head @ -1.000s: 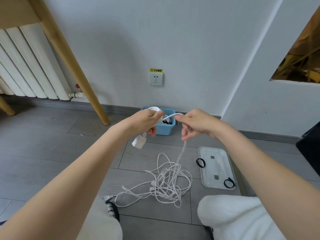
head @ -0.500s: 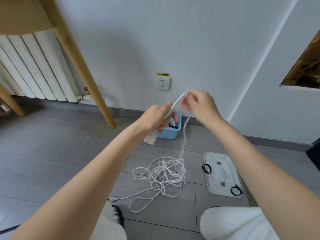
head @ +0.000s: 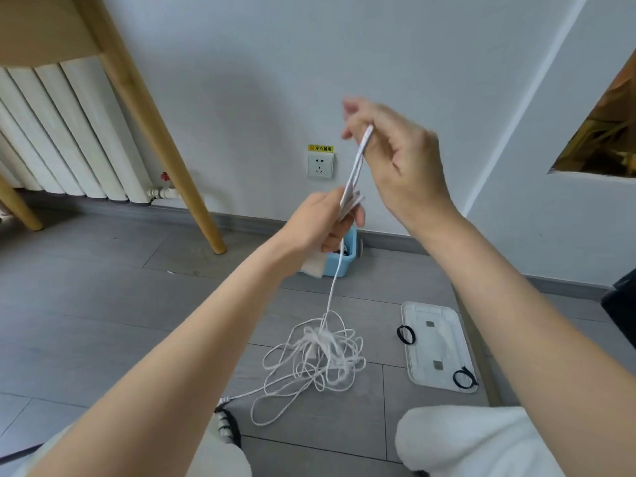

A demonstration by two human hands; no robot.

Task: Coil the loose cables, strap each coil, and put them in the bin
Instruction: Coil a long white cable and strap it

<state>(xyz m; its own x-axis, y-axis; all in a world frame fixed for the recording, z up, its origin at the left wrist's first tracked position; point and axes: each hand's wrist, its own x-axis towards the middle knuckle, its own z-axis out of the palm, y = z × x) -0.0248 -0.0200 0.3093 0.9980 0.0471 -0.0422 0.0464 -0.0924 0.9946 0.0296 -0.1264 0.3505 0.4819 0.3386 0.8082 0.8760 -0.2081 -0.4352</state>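
Note:
A white cable [head: 318, 352] lies in a tangled heap on the grey floor, with one strand rising from it to my hands. My left hand [head: 323, 222] grips the cable's gathered loops, and a white plug [head: 313, 268] hangs below it. My right hand [head: 395, 156] is raised higher and pinches a stretched loop of the same cable. The small blue bin [head: 344, 266] stands by the wall, mostly hidden behind my left hand. Two black straps [head: 406, 334] [head: 464, 378] lie at the edges of a white tray [head: 437, 346].
A wooden table leg [head: 161, 139] slants down at the left, in front of a white radiator [head: 62, 139]. A wall socket [head: 320, 165] sits above the bin. My knees [head: 464, 442] fill the lower edge. A dark object [head: 623, 304] is at the far right.
My right hand has risen well above the left, drawing a loop of cable up. The heap on the floor has pulled tighter and shifted as cable is taken from it.

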